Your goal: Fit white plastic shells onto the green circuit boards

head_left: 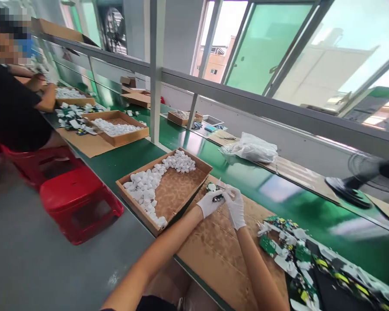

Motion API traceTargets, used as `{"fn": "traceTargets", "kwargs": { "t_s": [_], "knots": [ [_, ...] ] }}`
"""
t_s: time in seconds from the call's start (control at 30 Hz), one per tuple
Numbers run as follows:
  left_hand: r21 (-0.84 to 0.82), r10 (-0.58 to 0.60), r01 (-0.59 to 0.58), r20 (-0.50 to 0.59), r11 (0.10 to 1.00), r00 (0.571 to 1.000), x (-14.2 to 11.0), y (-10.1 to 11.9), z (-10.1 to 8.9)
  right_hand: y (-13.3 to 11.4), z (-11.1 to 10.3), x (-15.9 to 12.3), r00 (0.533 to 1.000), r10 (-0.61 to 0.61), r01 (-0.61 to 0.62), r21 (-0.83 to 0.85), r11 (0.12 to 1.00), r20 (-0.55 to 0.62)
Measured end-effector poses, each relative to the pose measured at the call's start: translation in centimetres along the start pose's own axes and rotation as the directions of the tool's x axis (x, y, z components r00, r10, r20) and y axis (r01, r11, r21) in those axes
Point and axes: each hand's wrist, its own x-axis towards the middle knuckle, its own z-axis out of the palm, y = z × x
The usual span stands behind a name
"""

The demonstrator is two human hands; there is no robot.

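Observation:
My left hand [209, 204], in a white glove, is closed around a small green circuit board [212, 187] that carries a white part and dark components. Close beside it, my gloved right hand [236, 209] pinches at the same assembly; its fingertips cover what exactly they grip. Both hands hover over a stained cardboard sheet [214, 250]. To their left stands a shallow cardboard box [178, 190] holding a curved heap of small white pieces [144, 190]. A pile of green boards with white and yellow parts [288, 246] lies to the right.
Left along the green bench is another box of white pieces [116, 125], near a co-worker in a dark shirt [13, 108]. Red stools [78, 194] stand on the floor. A metal post [155, 73], a plastic bag [253, 147] and a fan [353, 190] line the far side.

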Motion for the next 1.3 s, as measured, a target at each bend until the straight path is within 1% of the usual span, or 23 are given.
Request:
{"fn": "traceTargets", "kwargs": {
  "t_s": [0.07, 0.13, 0.27, 0.37, 0.47, 0.57, 0.67, 0.77, 0.83, 0.97, 1.07, 1.23, 1.3],
  "knots": [
    [-0.009, -0.014, 0.014, -0.022, 1.0, 1.0, 0.3, 0.1, -0.2, -0.2, 0.0, -0.6, 0.999, 0.018, -0.02, -0.031, 0.999, -0.047],
    [-0.02, -0.04, 0.039, -0.041, 0.999, 0.998, 0.6, 0.0, -0.3, -0.5, -0.2, -1.2, 0.992, 0.035, -0.042, -0.061, 0.997, -0.124],
    [-0.009, -0.134, 0.134, -0.06, 0.991, 0.989, 0.7, -0.9, -0.3, -1.2, -0.5, -2.0, 0.959, 0.043, -0.075, -0.107, 0.991, -0.28],
    [0.05, -0.202, 0.205, -0.061, 0.977, 0.977, 0.3, -1.7, -0.5, -1.2, -0.8, -2.8, 0.938, 0.045, -0.099, -0.142, 0.985, -0.342],
    [0.124, -0.255, 0.258, -0.04, 0.958, 0.966, -0.2, -2.3, -0.8, -1.2, -1.3, -4.1, 0.931, 0.045, -0.121, -0.192, 0.974, -0.362],
    [0.181, -0.312, 0.31, -0.018, 0.933, 0.95, -0.6, -2.4, -0.8, -2.0, -1.9, -5.5, 0.941, 0.028, -0.12, -0.256, 0.959, -0.337],
    [0.221, -0.355, 0.35, -0.018, 0.91, 0.935, -1.0, -2.4, -0.7, -3.5, -2.6, -6.3, 0.96, -0.001, -0.094, -0.323, 0.942, -0.28],
    [0.246, -0.368, 0.366, -0.04, 0.898, 0.929, -1.5, -2.9, -0.6, -4.7, -3.7, -6.9, 0.977, -0.003, -0.072, -0.345, 0.936, -0.211],
    [0.26, -0.36, 0.362, -0.057, 0.895, 0.931, -2.0, -3.5, -0.5, -4.9, -4.5, -7.4, 0.985, 0.008, -0.066, -0.326, 0.943, -0.174],
    [0.315, -0.327, 0.337, -0.084, 0.887, 0.941, -2.7, -4.5, -0.2, -4.2, -6.1, -8.1, 0.989, 0.059, -0.086, -0.207, 0.974, -0.133],
    [0.343, -0.297, 0.313, -0.101, 0.886, 0.95, -3.0, -4.7, 0.2, -3.3, -7.0, -7.9, 0.985, 0.144, -0.15, -0.056, 0.987, -0.097],
    [0.368, -0.249, 0.298, -0.174, 0.881, 0.953, -3.4, -4.6, 0.8, -2.3, -8.1, -7.6, 0.958, 0.287, -0.278, 0.187, 0.942, -0.024],
    [0.376, -0.231, 0.299, -0.216, 0.877, 0.949, -3.4, -4.6, 1.0, -2.2, -8.6, -7.8, 0.951, 0.308, -0.292, 0.228, 0.929, -0.037]
  ]
}}
